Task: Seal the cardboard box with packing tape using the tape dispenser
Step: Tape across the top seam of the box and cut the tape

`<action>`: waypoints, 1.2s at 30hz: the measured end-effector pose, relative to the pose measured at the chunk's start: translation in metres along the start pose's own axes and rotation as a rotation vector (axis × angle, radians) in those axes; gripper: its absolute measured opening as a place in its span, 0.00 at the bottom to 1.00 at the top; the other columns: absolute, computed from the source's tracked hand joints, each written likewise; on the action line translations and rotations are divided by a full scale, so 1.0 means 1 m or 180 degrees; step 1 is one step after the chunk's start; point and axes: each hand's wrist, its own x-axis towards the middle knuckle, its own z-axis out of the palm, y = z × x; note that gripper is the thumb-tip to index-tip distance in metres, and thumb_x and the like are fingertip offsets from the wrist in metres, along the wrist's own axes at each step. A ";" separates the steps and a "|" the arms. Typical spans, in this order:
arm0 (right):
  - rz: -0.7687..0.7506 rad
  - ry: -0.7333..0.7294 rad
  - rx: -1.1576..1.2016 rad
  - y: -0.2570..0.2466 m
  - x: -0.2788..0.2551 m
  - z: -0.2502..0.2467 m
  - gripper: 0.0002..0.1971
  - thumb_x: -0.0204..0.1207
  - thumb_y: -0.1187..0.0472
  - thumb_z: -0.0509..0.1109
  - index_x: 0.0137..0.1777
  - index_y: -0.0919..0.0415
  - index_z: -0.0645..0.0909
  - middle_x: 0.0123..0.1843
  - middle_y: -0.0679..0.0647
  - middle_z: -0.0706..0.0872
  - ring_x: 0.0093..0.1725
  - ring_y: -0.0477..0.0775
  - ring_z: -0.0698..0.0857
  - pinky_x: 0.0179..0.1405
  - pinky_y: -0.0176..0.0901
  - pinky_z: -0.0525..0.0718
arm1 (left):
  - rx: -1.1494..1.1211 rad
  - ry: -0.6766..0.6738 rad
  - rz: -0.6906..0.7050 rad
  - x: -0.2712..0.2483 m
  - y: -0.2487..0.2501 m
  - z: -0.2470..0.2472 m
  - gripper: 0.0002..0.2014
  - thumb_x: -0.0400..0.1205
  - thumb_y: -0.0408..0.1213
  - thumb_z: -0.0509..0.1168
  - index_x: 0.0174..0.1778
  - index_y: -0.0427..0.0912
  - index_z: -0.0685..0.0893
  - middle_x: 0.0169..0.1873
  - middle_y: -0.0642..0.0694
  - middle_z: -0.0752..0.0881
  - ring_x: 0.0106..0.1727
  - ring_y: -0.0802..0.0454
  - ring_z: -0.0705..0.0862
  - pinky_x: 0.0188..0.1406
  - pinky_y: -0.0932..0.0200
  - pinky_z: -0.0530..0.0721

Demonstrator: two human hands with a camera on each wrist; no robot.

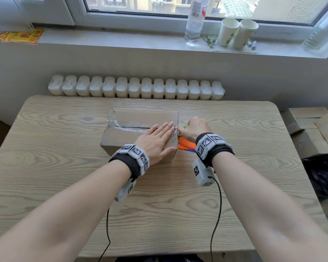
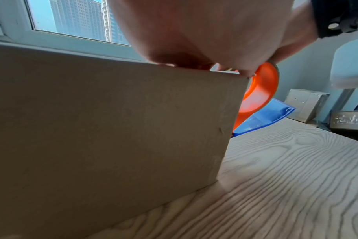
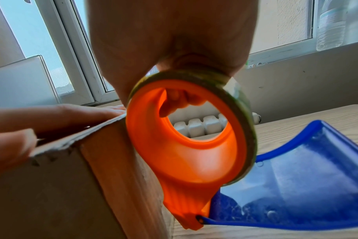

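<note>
Left hand (image 1: 155, 140) is lying flat, fingers straight, pressing the cardboard box (image 1: 133, 127) top near the bench's middle. Right hand (image 1: 195, 129) is gripping the orange tape dispenser (image 3: 186, 145) against the box's right end. Seam already taped; cutting the strip appears due next, needing a firm tear.

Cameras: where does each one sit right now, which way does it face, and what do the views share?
Head: above, looking forward and down at the table; both forearms, the left hand flat on the box, the right hand at its right end.
Left wrist: under the left hand, facing the box's side and the window.
Right wrist: under the right hand, looking at the tape dispenser it grips against the box's end; left fingers show.
Shared: all three show the box and the orange dispenser.
</note>
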 end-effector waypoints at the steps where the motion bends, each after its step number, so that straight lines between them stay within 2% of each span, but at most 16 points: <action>1: -0.0002 -0.0004 -0.0006 0.000 0.000 0.000 0.20 0.72 0.43 0.66 0.38 0.63 0.80 0.38 0.59 0.82 0.38 0.60 0.78 0.36 0.43 0.72 | -0.0007 0.0004 0.0011 0.002 0.002 0.001 0.35 0.84 0.59 0.42 0.82 0.44 0.41 0.83 0.50 0.43 0.83 0.57 0.41 0.83 0.55 0.40; 8: -0.0101 -0.0087 0.0040 0.002 0.001 -0.001 0.21 0.71 0.43 0.67 0.38 0.64 0.80 0.37 0.59 0.79 0.41 0.60 0.78 0.37 0.42 0.71 | -0.0167 0.0145 -0.0011 0.014 0.014 -0.001 0.38 0.82 0.58 0.51 0.81 0.38 0.50 0.83 0.44 0.48 0.84 0.53 0.46 0.83 0.55 0.41; 9: -0.0108 -0.0143 0.0073 0.004 0.000 -0.002 0.22 0.70 0.42 0.67 0.38 0.64 0.81 0.36 0.58 0.79 0.40 0.60 0.78 0.36 0.42 0.71 | -0.0170 0.0160 -0.0001 0.014 0.014 -0.002 0.37 0.82 0.58 0.50 0.80 0.38 0.51 0.83 0.44 0.48 0.84 0.52 0.46 0.82 0.56 0.40; 12: -0.0188 -0.0444 0.0259 0.009 0.001 -0.007 0.23 0.71 0.42 0.66 0.29 0.64 0.79 0.30 0.59 0.80 0.34 0.58 0.78 0.27 0.45 0.71 | -0.0042 0.0112 0.0048 0.009 0.005 -0.001 0.42 0.73 0.62 0.34 0.81 0.42 0.48 0.83 0.47 0.47 0.84 0.53 0.46 0.79 0.60 0.36; 14: -0.0320 -0.0674 0.0562 0.014 0.003 -0.011 0.21 0.73 0.50 0.64 0.37 0.72 0.83 0.33 0.63 0.83 0.35 0.57 0.78 0.35 0.47 0.75 | 0.0079 0.0024 0.0065 0.007 -0.001 0.002 0.42 0.71 0.62 0.30 0.82 0.46 0.43 0.83 0.48 0.44 0.84 0.54 0.44 0.78 0.60 0.34; 16: -0.0429 -0.0813 0.0839 0.018 0.005 -0.015 0.19 0.74 0.56 0.63 0.45 0.75 0.84 0.38 0.60 0.84 0.39 0.56 0.79 0.40 0.46 0.74 | 0.0104 -0.0041 0.0066 0.008 -0.005 0.003 0.42 0.71 0.62 0.30 0.82 0.46 0.41 0.83 0.48 0.43 0.84 0.54 0.42 0.77 0.60 0.34; 18: -0.0484 -0.0889 0.0964 0.022 0.006 -0.016 0.14 0.75 0.58 0.65 0.41 0.70 0.85 0.39 0.58 0.85 0.39 0.53 0.80 0.39 0.43 0.73 | 0.0108 -0.0066 0.0090 0.009 -0.007 0.003 0.42 0.71 0.62 0.29 0.81 0.46 0.40 0.83 0.48 0.42 0.83 0.56 0.40 0.77 0.60 0.33; 20: -0.0345 -0.0931 0.1037 0.031 0.007 -0.014 0.13 0.75 0.56 0.69 0.33 0.63 0.81 0.34 0.54 0.82 0.33 0.49 0.77 0.33 0.40 0.71 | 0.0049 -0.0087 0.0119 0.009 -0.008 0.004 0.41 0.71 0.62 0.31 0.81 0.47 0.39 0.83 0.49 0.40 0.81 0.60 0.37 0.78 0.60 0.34; 22: -0.0163 -0.0910 0.0988 0.040 0.005 -0.011 0.17 0.73 0.49 0.71 0.31 0.62 0.78 0.31 0.54 0.79 0.30 0.50 0.76 0.30 0.42 0.71 | 0.0046 -0.0108 0.0141 0.008 -0.009 0.004 0.40 0.72 0.61 0.32 0.81 0.47 0.38 0.83 0.49 0.40 0.78 0.61 0.35 0.79 0.60 0.34; 24: -0.0163 -0.0876 0.1015 0.047 0.006 -0.010 0.20 0.72 0.46 0.70 0.36 0.65 0.81 0.35 0.57 0.83 0.35 0.55 0.81 0.37 0.46 0.76 | 0.0058 -0.0127 0.0151 0.008 -0.010 0.004 0.40 0.72 0.61 0.33 0.81 0.47 0.38 0.83 0.49 0.40 0.78 0.61 0.34 0.79 0.59 0.35; 26: -0.0200 -0.0857 0.1160 0.053 0.007 -0.012 0.21 0.74 0.48 0.68 0.45 0.71 0.85 0.41 0.60 0.86 0.42 0.59 0.83 0.45 0.49 0.79 | 0.0061 -0.0130 0.0149 0.008 -0.011 0.003 0.40 0.73 0.61 0.33 0.81 0.47 0.38 0.83 0.49 0.40 0.78 0.61 0.35 0.80 0.59 0.35; 27: -0.0192 -0.0851 0.1199 0.057 0.007 -0.013 0.21 0.75 0.49 0.67 0.46 0.72 0.86 0.41 0.61 0.86 0.43 0.59 0.83 0.45 0.49 0.78 | 0.0056 -0.0144 0.0152 0.009 -0.012 0.003 0.40 0.72 0.61 0.33 0.81 0.47 0.38 0.83 0.49 0.40 0.78 0.62 0.35 0.80 0.59 0.35; 29: -0.0093 -0.0822 0.1107 0.069 0.006 -0.012 0.21 0.74 0.46 0.68 0.37 0.67 0.85 0.36 0.58 0.86 0.39 0.58 0.82 0.43 0.49 0.78 | 0.0054 -0.0179 0.0154 0.010 -0.012 0.003 0.41 0.71 0.61 0.33 0.81 0.47 0.39 0.83 0.49 0.40 0.78 0.63 0.35 0.79 0.60 0.34; 31: 0.0027 -0.0774 0.0952 0.078 0.003 -0.012 0.21 0.72 0.42 0.69 0.26 0.58 0.78 0.29 0.53 0.81 0.35 0.56 0.79 0.39 0.47 0.75 | 0.0045 -0.0197 0.0153 0.010 -0.012 0.002 0.42 0.71 0.61 0.33 0.81 0.47 0.39 0.83 0.50 0.40 0.78 0.63 0.35 0.78 0.61 0.34; 32: 0.0045 -0.0742 0.0968 0.081 0.001 -0.013 0.22 0.71 0.41 0.69 0.25 0.56 0.76 0.28 0.51 0.80 0.34 0.55 0.79 0.38 0.46 0.74 | 0.0034 -0.0200 0.0152 0.010 -0.013 0.002 0.42 0.71 0.61 0.33 0.81 0.47 0.39 0.83 0.50 0.40 0.78 0.63 0.35 0.78 0.61 0.34; 36: 0.0047 -0.0582 0.1117 0.092 -0.003 -0.025 0.22 0.72 0.41 0.69 0.35 0.62 0.82 0.35 0.56 0.84 0.37 0.56 0.81 0.40 0.47 0.76 | 0.0001 -0.0196 0.0189 0.009 -0.015 0.000 0.41 0.72 0.62 0.35 0.81 0.49 0.39 0.83 0.51 0.39 0.78 0.63 0.35 0.79 0.61 0.35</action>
